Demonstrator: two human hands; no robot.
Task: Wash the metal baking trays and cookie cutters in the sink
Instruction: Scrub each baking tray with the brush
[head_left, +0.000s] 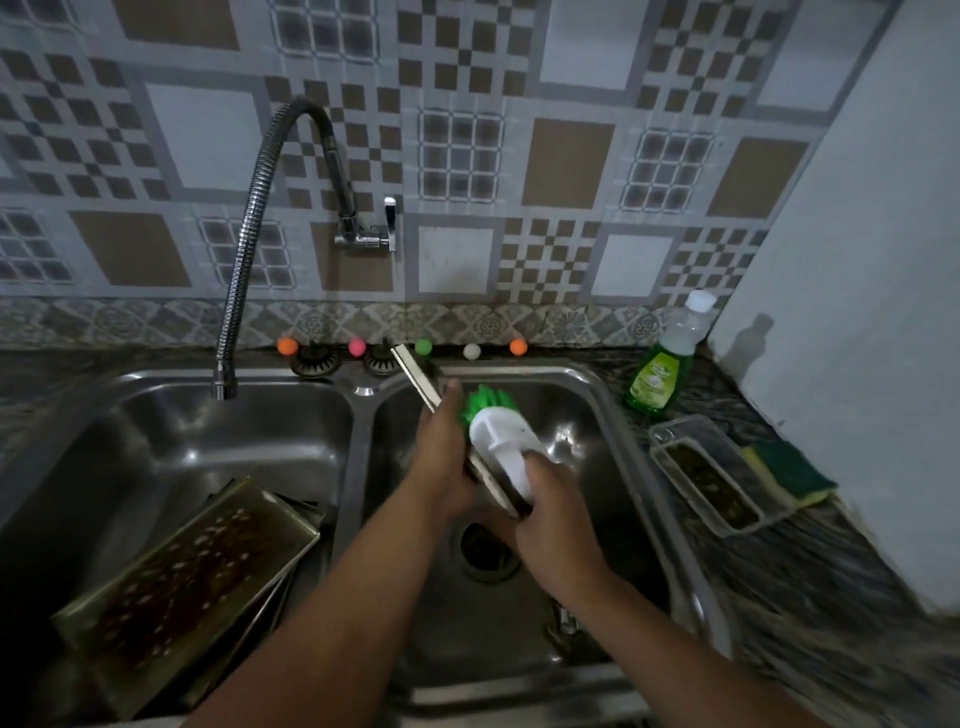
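Observation:
Over the right sink basin (582, 410) my left hand (441, 452) holds a metal baking tray (415, 376) on edge, tilted, its far end reaching up toward the back rim. My right hand (550, 519) grips a white scrub brush (501, 441) with green bristles, pressed against the tray's face. In the left basin (171, 426) lies a stack of dirty metal trays (182, 577), the top one dark with greasy residue and pale specks. No cookie cutters are visible.
A flexible chrome faucet (244, 260) hangs over the left basin with no water running. A green dish-soap bottle (660, 364), a clear plastic container (706, 478) and a yellow-green sponge (789, 473) sit on the right counter. Coloured balls (423, 346) line the back ledge.

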